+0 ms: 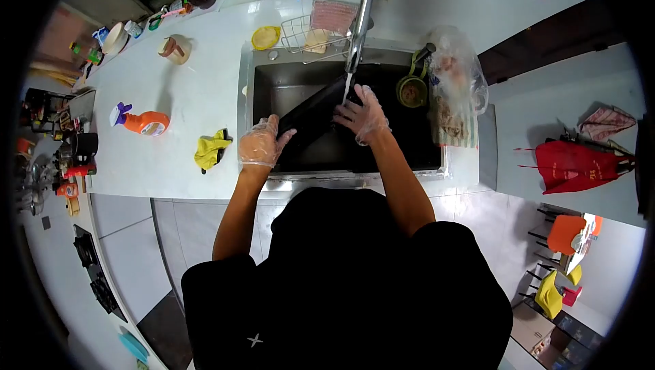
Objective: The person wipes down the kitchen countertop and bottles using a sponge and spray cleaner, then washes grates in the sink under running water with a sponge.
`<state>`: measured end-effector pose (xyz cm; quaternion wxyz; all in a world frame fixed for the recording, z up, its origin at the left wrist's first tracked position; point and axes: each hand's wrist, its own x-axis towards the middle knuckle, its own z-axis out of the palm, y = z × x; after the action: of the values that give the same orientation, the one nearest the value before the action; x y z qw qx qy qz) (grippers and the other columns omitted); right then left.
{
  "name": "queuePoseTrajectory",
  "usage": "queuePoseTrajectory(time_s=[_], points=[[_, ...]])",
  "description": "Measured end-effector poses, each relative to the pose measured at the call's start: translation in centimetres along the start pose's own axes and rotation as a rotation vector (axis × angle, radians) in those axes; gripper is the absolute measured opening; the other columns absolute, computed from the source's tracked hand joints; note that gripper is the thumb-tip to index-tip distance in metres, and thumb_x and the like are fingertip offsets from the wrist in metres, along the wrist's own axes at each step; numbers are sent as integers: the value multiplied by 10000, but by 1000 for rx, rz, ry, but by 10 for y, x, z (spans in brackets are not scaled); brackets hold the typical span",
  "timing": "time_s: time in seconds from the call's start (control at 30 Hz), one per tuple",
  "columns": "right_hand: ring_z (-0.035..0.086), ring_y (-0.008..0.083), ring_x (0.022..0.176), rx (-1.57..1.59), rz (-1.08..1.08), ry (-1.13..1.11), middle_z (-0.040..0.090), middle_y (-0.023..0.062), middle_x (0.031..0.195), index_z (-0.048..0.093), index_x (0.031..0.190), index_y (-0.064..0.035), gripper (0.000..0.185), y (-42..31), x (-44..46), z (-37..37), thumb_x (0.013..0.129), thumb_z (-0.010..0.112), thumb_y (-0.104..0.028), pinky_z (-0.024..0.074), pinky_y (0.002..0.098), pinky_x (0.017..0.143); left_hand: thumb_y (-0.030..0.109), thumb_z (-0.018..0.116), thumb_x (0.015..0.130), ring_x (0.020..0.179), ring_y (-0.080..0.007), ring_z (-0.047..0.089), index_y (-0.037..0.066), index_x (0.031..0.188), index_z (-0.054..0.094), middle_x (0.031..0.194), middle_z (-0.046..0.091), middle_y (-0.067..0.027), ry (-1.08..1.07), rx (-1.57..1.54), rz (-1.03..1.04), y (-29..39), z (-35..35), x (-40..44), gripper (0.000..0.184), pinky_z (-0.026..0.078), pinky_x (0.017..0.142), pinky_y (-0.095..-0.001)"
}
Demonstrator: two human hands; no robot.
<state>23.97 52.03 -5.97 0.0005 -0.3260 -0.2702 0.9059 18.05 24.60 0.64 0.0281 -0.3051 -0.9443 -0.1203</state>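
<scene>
A flat black panel (315,109) slants across the sink (273,77), its kind unclear against the dark basin. My left hand (260,145), in a clear plastic glove, grips the panel's lower left end at the sink's front left edge. Water runs from the faucet (357,32) onto the panel's upper right part. Just beside that stream is my right hand (367,117), also gloved, with its fingers spread over the panel; whether the fingertips touch it I cannot tell.
Left on the counter are a yellow cloth (212,151), an orange spray bottle (144,121) and a brown-and-clear container (175,49). A wire rack (300,32) stands behind the sink. A green-rimmed strainer (411,92) and a plastic bag (452,73) are at its right.
</scene>
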Motion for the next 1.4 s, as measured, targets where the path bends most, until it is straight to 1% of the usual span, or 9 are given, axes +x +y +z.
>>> queuePoseTrajectory(time_s=[0.23, 0.37, 0.5, 0.67, 0.8, 0.9, 1.0, 1.2, 1.4], points=[[263, 420, 1431, -97, 38, -26, 188, 217, 1586, 220, 1550, -126, 815, 8, -6, -24, 924, 610, -471, 341, 588, 1106, 643, 592, 836, 756, -336, 688, 76, 1017, 627, 849, 704, -155, -7, 116, -109, -15, 4, 22, 596, 536, 622, -427], [269, 427, 1427, -89, 33, -11, 180, 228, 1585, 134, 1565, -123, 854, 12, -11, -33, 934, 590, -476, 342, 595, 1102, 638, 614, 835, 732, -382, 674, 43, 1085, 640, 815, 690, -210, -44, 59, -75, -16, 2, 21, 646, 529, 601, -450], [294, 448, 1404, 66, 45, 65, 160, 262, 1576, 71, 1573, -153, 946, 4, -31, -19, 898, 605, -547, 350, 613, 1083, 540, 681, 839, 677, -376, 654, 53, 902, 580, 729, 644, -165, 17, -39, 80, -3, 2, -1, 502, 509, 570, -457], [267, 481, 1405, -48, 24, -45, 43, 291, 1581, 24, 1576, -203, 1005, -8, -33, -16, 868, 584, -646, 352, 631, 1070, 476, 685, 847, 714, -342, 652, 77, 883, 571, 782, 633, -121, 4, -38, 95, 2, -6, -11, 417, 499, 572, -444], [350, 460, 1367, -77, 52, 30, 109, 275, 1576, 146, 1563, -184, 893, -11, -20, -7, 899, 623, -543, 402, 612, 1033, 491, 716, 817, 721, -351, 668, 55, 939, 615, 800, 669, -147, 29, -21, 151, -14, -1, 6, 464, 520, 587, -439], [414, 428, 1333, -247, 4, -37, 181, 257, 1568, 156, 1555, -165, 894, -9, -18, -1, 893, 658, -498, 440, 571, 1013, 506, 729, 798, 743, -361, 679, 37, 991, 650, 837, 695, -165, 23, -19, 180, -27, -1, 21, 514, 537, 611, -433], [463, 375, 1306, -269, -61, 64, 222, 232, 1567, 222, 1547, -146, 857, -3, -18, 4, 893, 663, -482, 506, 500, 956, 544, 726, 784, 751, -356, 685, 18, 1014, 676, 846, 703, -175, 1, -2, 161, -33, 0, 36, 576, 551, 640, -415], [496, 351, 1286, -311, -48, 56, 309, 218, 1537, 287, 1524, -117, 800, -1, -20, 0, 901, 657, -457, 512, 444, 961, 624, 668, 801, 769, -347, 694, 11, 1057, 688, 884, 713, -180, -14, 32, 113, -42, 3, 55, 664, 554, 656, -413], [514, 337, 1265, -320, 8, 111, 435, 186, 1470, 355, 1478, -59, 725, 5, -24, -11, 903, 655, -384, 486, 447, 990, 671, 604, 823, 881, -339, 694, 11, 1140, 669, 1006, 716, -167, -165, 63, 32, -33, -6, 54, 735, 559, 764, -395]])
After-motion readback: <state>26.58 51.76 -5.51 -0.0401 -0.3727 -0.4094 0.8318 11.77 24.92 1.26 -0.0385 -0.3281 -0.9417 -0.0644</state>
